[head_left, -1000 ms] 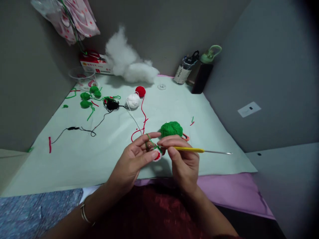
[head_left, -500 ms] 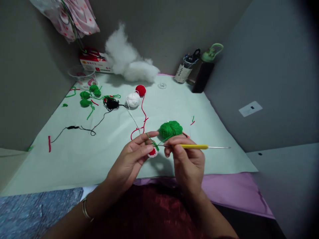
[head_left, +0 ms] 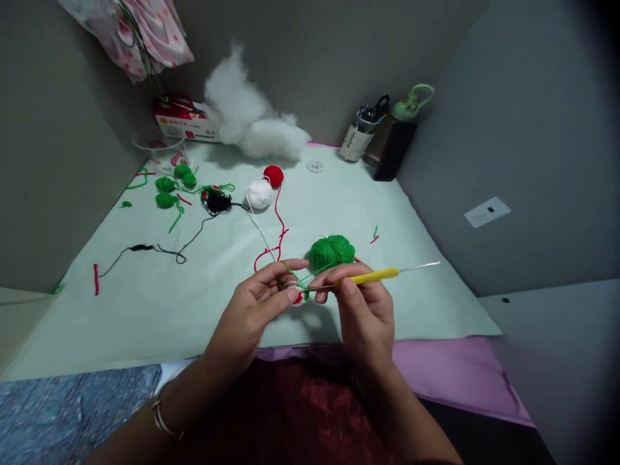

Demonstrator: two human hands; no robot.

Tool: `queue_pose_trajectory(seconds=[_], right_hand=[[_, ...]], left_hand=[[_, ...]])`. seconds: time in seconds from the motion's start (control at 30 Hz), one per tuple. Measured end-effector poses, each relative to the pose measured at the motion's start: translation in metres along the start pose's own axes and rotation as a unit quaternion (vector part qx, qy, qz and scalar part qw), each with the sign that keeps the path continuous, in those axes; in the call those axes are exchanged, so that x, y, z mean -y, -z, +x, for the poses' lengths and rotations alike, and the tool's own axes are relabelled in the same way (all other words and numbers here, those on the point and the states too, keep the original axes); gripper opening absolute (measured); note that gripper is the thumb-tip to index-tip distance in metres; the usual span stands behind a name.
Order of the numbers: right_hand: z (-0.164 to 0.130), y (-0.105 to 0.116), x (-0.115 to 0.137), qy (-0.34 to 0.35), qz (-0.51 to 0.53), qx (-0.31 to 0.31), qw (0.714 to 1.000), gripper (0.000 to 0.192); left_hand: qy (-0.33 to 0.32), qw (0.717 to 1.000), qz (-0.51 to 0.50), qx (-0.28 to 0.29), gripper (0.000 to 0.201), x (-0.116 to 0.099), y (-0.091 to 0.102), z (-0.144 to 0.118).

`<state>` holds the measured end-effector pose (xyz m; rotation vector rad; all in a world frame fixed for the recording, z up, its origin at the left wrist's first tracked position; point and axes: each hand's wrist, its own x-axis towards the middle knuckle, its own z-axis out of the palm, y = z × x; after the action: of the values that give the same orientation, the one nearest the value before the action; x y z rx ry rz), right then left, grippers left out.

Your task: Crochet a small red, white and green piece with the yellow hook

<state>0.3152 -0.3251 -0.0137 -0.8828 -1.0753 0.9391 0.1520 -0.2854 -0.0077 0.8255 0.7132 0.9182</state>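
Between the thumb and fingers of my left hand [head_left: 254,307] is a small round crochet piece [head_left: 299,297] in red, white and green, its left part hidden by the thumb. Green yarn passes over the raised left forefinger. My right hand [head_left: 365,310] is closed round the yellow handle of a double-ended crochet hook [head_left: 375,276]. The hook's left tip meets the piece at its upper edge; its other metal end points right and slightly up. Just beyond my hands lies a ball of green yarn [head_left: 332,252], with a strand running down to the piece.
White yarn [head_left: 259,194] and red yarn [head_left: 274,175] balls lie further back, their strands trailing forward. Tangled black yarn [head_left: 217,201] and small green pieces [head_left: 166,200] are at left. White stuffing [head_left: 261,129], a plastic tub [head_left: 162,148], a pen holder [head_left: 356,142] and a bottle [head_left: 396,148] stand behind.
The hook has tilted, its right end rising and shifting slightly left. My right hand has moved a little left, closer to the crochet piece, which my left thumb now covers more.
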Motion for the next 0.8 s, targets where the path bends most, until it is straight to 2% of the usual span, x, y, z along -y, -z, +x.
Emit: queue_pose_trajectory(seconds=[0.13,0.23,0.3,0.5,0.63,0.8], right_hand=[[-0.0054,0.0004,0.0043,0.09,-0.118,0.02,0.989,0.021],[-0.0079,0.0009,0.007,0.187,-0.214,0.065,0.957,0.027],[-0.0083,0.0014,0.008,0.222,-0.234,0.081,0.943,0.03],[-0.0073,0.0024,0.0072,0.163,-0.2,0.056,0.964,0.026],[-0.0076,0.0023,0.0063,0.201,-0.241,0.067,0.947,0.028],[-0.0084,0.0009,0.0086,0.241,-0.324,0.093,0.91,0.024]], left_hand=[[-0.011,1.0,0.019,-0.009,0.031,0.0023,0.001,0.0002],[-0.025,0.999,0.035,-0.017,0.033,0.0044,0.0015,0.0008],[-0.034,0.999,0.038,-0.013,0.033,0.0047,0.0016,0.0005],[-0.026,0.999,0.04,-0.011,0.029,0.0021,0.0008,-0.0003],[-0.04,0.997,0.068,-0.022,0.03,0.0005,-0.0012,0.0005],[-0.095,0.986,0.127,-0.058,0.03,0.0019,-0.0018,-0.0018]])
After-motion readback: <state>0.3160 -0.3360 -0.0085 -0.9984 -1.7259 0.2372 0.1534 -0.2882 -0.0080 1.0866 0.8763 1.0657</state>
